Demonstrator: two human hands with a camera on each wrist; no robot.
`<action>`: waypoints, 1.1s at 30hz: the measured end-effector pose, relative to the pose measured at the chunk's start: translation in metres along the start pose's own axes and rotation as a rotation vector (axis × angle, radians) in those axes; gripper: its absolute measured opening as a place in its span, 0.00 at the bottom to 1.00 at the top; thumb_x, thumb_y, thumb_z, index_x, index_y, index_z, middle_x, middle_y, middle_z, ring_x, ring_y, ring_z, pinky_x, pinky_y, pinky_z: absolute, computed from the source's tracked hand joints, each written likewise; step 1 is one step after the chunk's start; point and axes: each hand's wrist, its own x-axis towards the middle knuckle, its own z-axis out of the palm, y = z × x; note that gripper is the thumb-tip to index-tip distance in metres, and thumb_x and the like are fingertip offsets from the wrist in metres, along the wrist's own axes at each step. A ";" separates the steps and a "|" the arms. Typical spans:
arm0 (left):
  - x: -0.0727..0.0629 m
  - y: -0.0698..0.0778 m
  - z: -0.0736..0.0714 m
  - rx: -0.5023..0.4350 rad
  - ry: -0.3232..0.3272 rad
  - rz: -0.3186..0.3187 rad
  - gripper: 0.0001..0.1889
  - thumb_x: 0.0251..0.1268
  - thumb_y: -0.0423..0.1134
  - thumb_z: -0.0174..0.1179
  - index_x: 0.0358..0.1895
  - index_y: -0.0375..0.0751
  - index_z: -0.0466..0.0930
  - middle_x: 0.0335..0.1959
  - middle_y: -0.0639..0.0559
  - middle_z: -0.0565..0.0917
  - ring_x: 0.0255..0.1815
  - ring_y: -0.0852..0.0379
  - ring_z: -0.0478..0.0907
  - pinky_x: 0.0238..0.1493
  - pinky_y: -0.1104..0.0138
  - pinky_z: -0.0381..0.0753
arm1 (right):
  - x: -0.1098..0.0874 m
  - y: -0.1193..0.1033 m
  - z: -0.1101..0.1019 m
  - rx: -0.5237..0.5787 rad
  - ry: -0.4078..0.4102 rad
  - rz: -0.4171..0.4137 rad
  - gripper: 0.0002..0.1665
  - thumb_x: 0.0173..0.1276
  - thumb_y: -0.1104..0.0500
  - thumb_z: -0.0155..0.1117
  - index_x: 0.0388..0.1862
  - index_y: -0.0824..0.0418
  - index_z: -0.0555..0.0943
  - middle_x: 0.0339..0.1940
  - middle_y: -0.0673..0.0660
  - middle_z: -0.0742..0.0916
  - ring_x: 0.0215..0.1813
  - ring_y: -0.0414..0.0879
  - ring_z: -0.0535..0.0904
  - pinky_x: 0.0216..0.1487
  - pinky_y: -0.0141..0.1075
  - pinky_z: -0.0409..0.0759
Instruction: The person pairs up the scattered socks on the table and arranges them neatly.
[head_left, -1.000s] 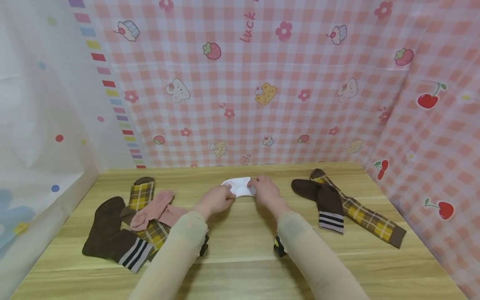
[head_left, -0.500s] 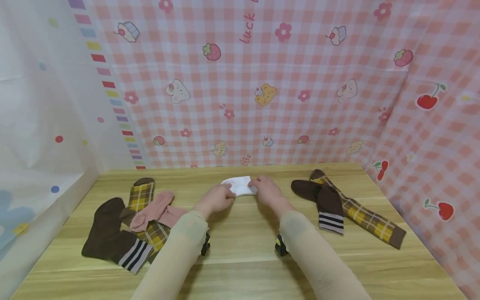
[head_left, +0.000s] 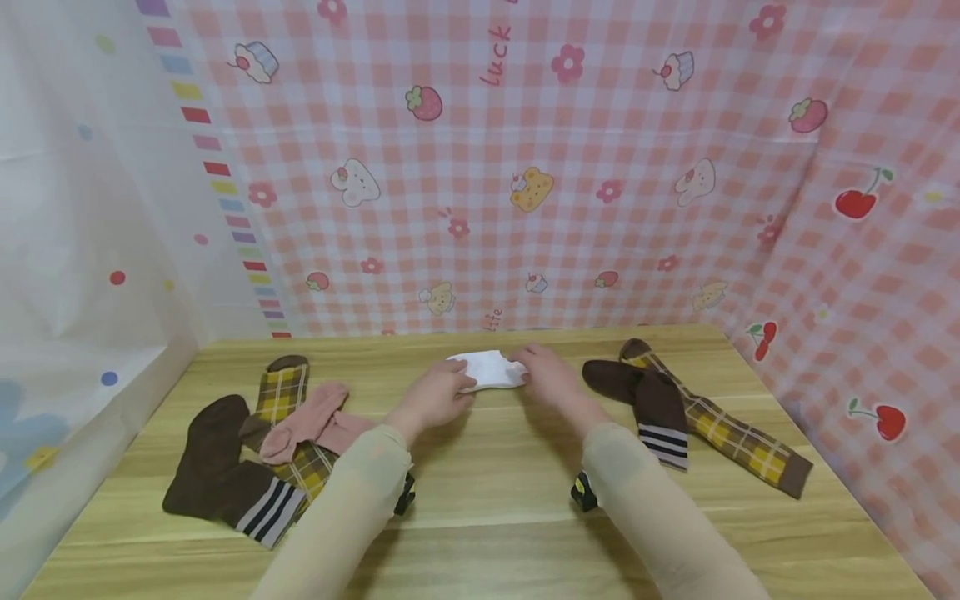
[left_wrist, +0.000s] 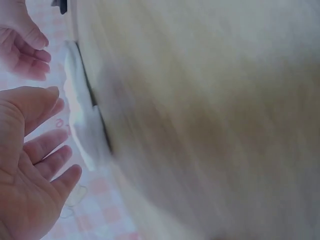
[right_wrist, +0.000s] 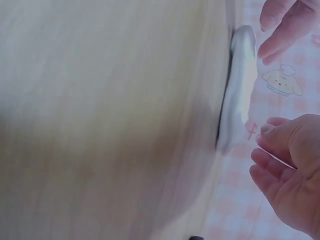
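White sock lies on the counter, near the far edge, between the hands. Left hand at its left end, right hand at its right end; both grips loosely spread, though actual contact is hard to tell in the blurry wrist views. To the left, pink socks over plaid sock, brown sock alongside; to the right, second brown sock across second plaid sock.

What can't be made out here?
Head view: part of the short white fabric sock, behind the left hand.
Head view: part of the long yellow-brown plaid fabric sock at right, under the brown striped-cuff fabric sock.
Left wrist view: grain of the pale wooden tabletop, blurred.
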 end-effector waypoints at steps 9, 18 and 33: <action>-0.015 0.004 -0.016 0.004 0.060 0.054 0.14 0.64 0.36 0.66 0.51 0.34 0.85 0.58 0.35 0.80 0.63 0.39 0.73 0.66 0.51 0.69 | -0.013 0.000 -0.014 -0.011 0.038 -0.063 0.21 0.65 0.70 0.65 0.57 0.63 0.81 0.56 0.61 0.83 0.58 0.58 0.78 0.59 0.50 0.76; -0.034 0.000 -0.023 0.059 0.209 -0.009 0.15 0.62 0.35 0.66 0.52 0.35 0.84 0.52 0.39 0.83 0.55 0.41 0.78 0.60 0.51 0.75 | -0.023 -0.006 -0.013 -0.012 0.108 -0.114 0.19 0.66 0.63 0.68 0.56 0.62 0.81 0.51 0.60 0.85 0.55 0.58 0.79 0.59 0.51 0.76; -0.066 -0.008 -0.034 0.130 0.331 -0.053 0.17 0.61 0.33 0.67 0.54 0.33 0.83 0.52 0.38 0.82 0.55 0.40 0.77 0.62 0.48 0.72 | -0.035 -0.024 -0.016 0.011 0.128 -0.150 0.23 0.67 0.55 0.69 0.60 0.59 0.80 0.56 0.60 0.84 0.60 0.58 0.77 0.63 0.54 0.71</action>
